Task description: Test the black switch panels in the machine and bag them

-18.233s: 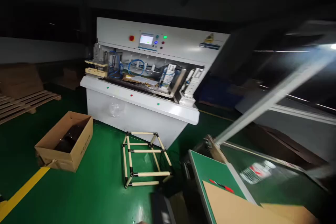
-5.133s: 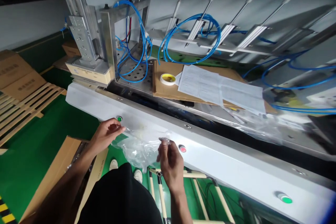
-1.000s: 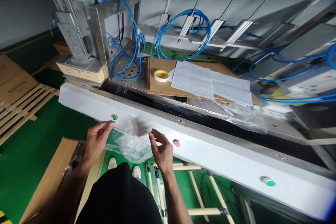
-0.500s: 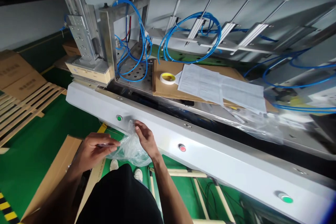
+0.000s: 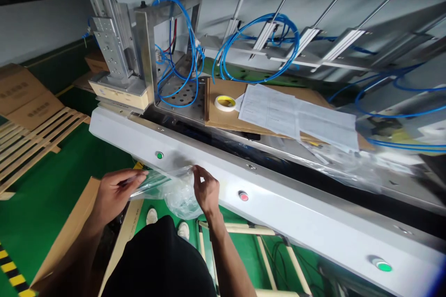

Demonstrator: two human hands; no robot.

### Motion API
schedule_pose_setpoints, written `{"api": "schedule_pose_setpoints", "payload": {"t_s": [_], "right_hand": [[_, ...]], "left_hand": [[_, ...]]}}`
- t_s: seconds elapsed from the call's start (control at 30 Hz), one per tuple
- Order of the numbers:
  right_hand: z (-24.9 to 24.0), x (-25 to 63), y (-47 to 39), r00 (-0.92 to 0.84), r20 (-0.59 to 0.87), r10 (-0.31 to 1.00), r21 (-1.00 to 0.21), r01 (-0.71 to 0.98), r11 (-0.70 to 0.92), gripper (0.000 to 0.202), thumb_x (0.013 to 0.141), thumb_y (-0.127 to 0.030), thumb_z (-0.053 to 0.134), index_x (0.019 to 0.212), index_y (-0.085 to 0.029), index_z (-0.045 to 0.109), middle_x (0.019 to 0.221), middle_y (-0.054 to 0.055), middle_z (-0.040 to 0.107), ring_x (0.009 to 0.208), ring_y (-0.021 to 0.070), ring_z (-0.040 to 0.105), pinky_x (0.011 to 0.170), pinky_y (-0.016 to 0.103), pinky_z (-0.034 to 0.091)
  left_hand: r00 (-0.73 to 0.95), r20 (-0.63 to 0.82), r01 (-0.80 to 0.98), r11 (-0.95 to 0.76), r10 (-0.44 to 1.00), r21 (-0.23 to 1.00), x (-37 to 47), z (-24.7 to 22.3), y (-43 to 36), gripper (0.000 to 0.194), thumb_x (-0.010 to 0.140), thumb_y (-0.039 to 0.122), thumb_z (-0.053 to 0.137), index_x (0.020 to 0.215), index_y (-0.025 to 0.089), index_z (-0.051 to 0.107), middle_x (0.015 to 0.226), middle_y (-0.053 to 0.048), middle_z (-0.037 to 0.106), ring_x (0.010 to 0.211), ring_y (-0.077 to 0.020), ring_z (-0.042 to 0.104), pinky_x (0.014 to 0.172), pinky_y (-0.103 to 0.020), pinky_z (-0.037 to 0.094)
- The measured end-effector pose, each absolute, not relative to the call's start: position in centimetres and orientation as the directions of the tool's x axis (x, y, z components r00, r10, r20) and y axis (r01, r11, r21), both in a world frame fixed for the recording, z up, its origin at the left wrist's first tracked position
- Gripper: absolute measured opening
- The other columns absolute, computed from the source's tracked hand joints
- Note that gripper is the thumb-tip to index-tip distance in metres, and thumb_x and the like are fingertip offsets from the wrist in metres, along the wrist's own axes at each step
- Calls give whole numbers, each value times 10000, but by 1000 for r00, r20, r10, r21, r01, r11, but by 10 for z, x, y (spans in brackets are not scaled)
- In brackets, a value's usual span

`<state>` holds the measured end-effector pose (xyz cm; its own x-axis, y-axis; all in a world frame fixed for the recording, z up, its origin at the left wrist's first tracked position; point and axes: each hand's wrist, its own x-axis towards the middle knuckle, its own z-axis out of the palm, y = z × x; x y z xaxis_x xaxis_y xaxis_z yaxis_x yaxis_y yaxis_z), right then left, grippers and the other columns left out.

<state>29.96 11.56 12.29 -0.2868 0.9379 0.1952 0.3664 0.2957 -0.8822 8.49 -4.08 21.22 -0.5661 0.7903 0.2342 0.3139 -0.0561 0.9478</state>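
A clear plastic bag hangs between my two hands in front of the machine's white front panel. My left hand pinches one side of its upper edge, the fingers pressed together. On the other side, my right hand grips the edge between thumb and fingers. Between them the top of the film is pulled nearly straight, and the lower part bunches loosely above the floor. A green button sits on the panel just above the bag; a red button lies right of my right hand.
On the machine bed lie cardboard sheets, a tape roll, papers and loose clear film. Blue hoses loop behind them. An open carton stands at lower left, near a wooden pallet. A tube frame stands below.
My hands have moved apart, left hand to the left and right hand to the right. The bag's upper edge has stretched out between them.
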Motion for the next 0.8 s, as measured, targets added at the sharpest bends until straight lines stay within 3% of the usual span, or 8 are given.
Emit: {"api": "schedule_pose_setpoints", "payload": {"t_s": [0.13, 0.23, 0.33, 0.43, 0.5, 0.6, 0.7, 0.8], "right_hand": [[134, 320, 124, -329, 267, 906, -831, 397, 389, 411, 1017, -535, 520, 1033, -225, 788, 899, 119, 794, 807, 279, 746, 816, 424, 599], [149, 336, 128, -398, 304, 865, -803, 382, 458, 388, 1015, -565, 547, 1015, -258, 784, 904, 113, 779, 815, 275, 727, 815, 421, 599], [164, 345, 130, -445, 324, 835, -792, 355, 497, 400, 1003, -616, 572, 975, -272, 775, 932, 118, 769, 867, 285, 720, 858, 437, 601], [173, 344, 129, -434, 237, 869, -883, 276, 379, 444, 976, -675, 605, 954, -255, 747, 951, 104, 764, 911, 271, 720, 907, 439, 604], [173, 339, 126, -354, 113, 929, -967, 174, 184, 490, 936, -724, 633, 911, -240, 711, 900, 81, 750, 880, 253, 722, 897, 437, 616], [169, 330, 119, -162, -42, 986, -999, 25, -38, 544, 898, -771, 642, 915, -228, 676, 862, 65, 740, 828, 236, 720, 861, 445, 635], [160, 322, 109, -102, -68, 992, -998, -5, -69, 578, 874, -764, 679, 1073, -222, 700, 940, 76, 756, 855, 231, 722, 870, 437, 633], [151, 313, 105, -169, -53, 984, -998, 22, -50, 620, 823, -737, 756, 1158, -218, 704, 1021, 93, 765, 924, 238, 727, 898, 430, 618]], "left_hand": [[-693, 165, 270, 40, 702, 962, 80, 211, -39, 172, 833, 400, 829, 905, 254, 887, 927, -54, 857, 836, -222, 802, 766, -274, 653], [-746, 129, 225, 65, 653, 972, 74, 214, -40, 235, 799, 436, 848, 906, 230, 884, 852, -50, 836, 735, -191, 756, 644, -243, 610], [-763, 68, 139, 60, 642, 989, 68, 218, -38, 280, 783, 451, 855, 924, 211, 880, 612, 7, 701, 483, -100, 545, 422, -191, 423], [-768, 45, 93, 42, 638, 995, 67, 220, -35, 292, 812, 455, 838, 959, 205, 875, 502, 56, 555, 423, -65, 396, 382, -181, 322], [-769, 88, 133, 23, 633, 991, 71, 222, -34, 269, 818, 431, 835, 954, 202, 874, 536, 39, 607, 448, -81, 460, 405, -191, 366], [-769, 211, 257, -11, 604, 966, 83, 223, -36, 182, 821, 371, 832, 912, 220, 877, 732, -19, 784, 601, -145, 669, 539, -229, 529], [-757, 299, 333, -51, 580, 941, 95, 224, -39, 110, 830, 333, 825, 850, 236, 873, 844, -36, 839, 705, -191, 757, 662, -276, 616], [-718, 330, 345, -98, 613, 934, 102, 222, -39, 95, 843, 312, 810, 827, 239, 869, 819, -36, 838, 679, -198, 766, 642, -282, 628]]}}
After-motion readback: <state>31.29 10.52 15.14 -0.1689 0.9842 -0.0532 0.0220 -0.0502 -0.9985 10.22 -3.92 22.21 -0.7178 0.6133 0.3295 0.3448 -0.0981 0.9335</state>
